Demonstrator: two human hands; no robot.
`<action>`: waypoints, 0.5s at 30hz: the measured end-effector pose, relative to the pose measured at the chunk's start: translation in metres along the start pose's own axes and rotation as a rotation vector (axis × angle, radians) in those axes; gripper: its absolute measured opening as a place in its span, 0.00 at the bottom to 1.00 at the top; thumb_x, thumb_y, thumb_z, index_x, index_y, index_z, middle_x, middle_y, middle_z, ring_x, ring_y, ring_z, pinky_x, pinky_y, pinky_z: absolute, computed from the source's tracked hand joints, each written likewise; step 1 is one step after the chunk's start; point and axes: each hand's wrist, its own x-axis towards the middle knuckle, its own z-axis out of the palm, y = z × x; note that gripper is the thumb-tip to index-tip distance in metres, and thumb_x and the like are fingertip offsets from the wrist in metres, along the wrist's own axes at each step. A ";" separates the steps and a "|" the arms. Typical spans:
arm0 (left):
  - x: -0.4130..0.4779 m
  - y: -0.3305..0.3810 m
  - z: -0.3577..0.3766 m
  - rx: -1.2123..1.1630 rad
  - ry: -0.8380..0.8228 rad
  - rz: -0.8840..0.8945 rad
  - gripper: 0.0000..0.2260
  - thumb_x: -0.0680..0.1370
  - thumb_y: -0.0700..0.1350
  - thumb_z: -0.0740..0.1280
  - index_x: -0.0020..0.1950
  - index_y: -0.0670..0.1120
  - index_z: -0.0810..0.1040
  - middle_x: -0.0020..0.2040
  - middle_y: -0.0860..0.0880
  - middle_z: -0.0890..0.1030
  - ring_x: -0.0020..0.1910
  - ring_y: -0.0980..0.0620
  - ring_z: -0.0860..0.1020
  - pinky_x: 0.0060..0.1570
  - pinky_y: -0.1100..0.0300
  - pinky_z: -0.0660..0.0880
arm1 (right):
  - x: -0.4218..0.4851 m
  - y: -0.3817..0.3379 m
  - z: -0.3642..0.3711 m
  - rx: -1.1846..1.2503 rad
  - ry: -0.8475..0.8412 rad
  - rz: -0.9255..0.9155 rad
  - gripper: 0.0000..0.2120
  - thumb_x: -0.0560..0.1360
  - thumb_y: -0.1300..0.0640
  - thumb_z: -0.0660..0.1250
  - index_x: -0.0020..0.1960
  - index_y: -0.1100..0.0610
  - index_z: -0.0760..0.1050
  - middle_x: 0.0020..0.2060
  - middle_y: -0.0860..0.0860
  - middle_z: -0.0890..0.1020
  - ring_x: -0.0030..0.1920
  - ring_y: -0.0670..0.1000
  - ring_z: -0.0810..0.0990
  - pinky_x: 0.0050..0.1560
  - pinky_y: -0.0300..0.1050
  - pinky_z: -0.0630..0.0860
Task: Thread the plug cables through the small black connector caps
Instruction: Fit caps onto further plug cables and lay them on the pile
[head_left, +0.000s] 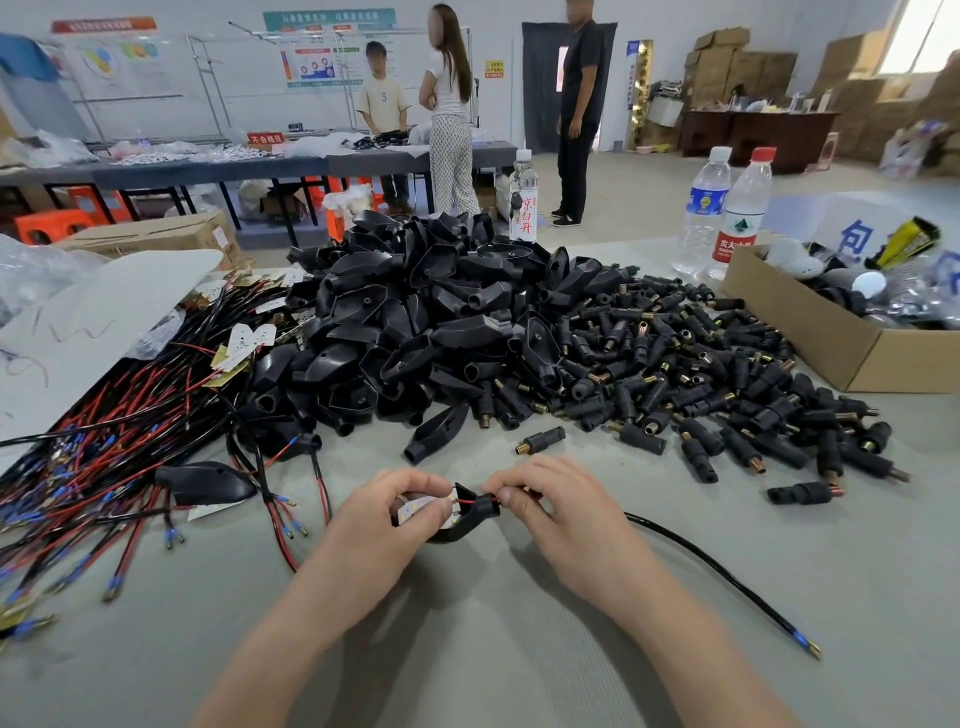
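1. Black plastic forms the cap (475, 512) held between both hands, on the near side of the big pile of housings (431, 312) and just above the grey table mat (467, 649).
2. The left hand (410, 506) reaches in with its forearm angled toward the pile. Its fingers are curled, and thumb and forefinger pinch a small white board (415, 512) at the cap's wide mouth.
3. The right hand (540, 493) meets it from the other side, knuckles up and fingers curled. Thumb and forefinger pinch a thin red wire (465, 501) at the cap's narrow neck.
4. A black cable (717, 569) trails from under the right hand across the mat, nearer than the pile and to its right. Its blue-sleeved tip (802, 638) lies free.
5. A lone connector (540, 440) lies between the pile's near edge and the hands, close to the right knuckles but apart from them.
6. A bundle of red and black wires (104, 467) spreads left of the pile, and its loose ends reach near the left wrist. A single housing (205, 483) rests among them.
7. A heap of small connectors (701, 374) spills right of the pile, with a cardboard box (852, 353) beyond it.
8. Bare mat shows on the pile's near side, around both forearms and out to the cable.
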 end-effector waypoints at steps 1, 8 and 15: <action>0.000 0.000 0.000 -0.004 -0.003 0.001 0.04 0.77 0.46 0.72 0.48 0.57 0.83 0.40 0.53 0.80 0.33 0.62 0.74 0.36 0.74 0.68 | 0.000 0.000 0.000 0.000 -0.006 0.002 0.10 0.82 0.52 0.63 0.53 0.39 0.79 0.47 0.40 0.80 0.53 0.43 0.73 0.59 0.41 0.68; -0.001 -0.002 0.002 0.001 0.009 0.032 0.06 0.77 0.46 0.72 0.50 0.57 0.81 0.42 0.61 0.81 0.37 0.62 0.76 0.40 0.72 0.69 | 0.001 0.003 0.001 0.011 -0.013 0.033 0.09 0.82 0.52 0.63 0.53 0.39 0.80 0.45 0.35 0.78 0.54 0.38 0.71 0.55 0.32 0.65; -0.003 -0.002 0.005 0.200 0.065 0.169 0.06 0.77 0.49 0.72 0.51 0.61 0.79 0.52 0.68 0.76 0.58 0.65 0.71 0.53 0.75 0.63 | 0.001 0.003 0.001 0.008 -0.041 0.051 0.10 0.82 0.54 0.63 0.52 0.40 0.80 0.45 0.31 0.78 0.55 0.36 0.70 0.54 0.29 0.64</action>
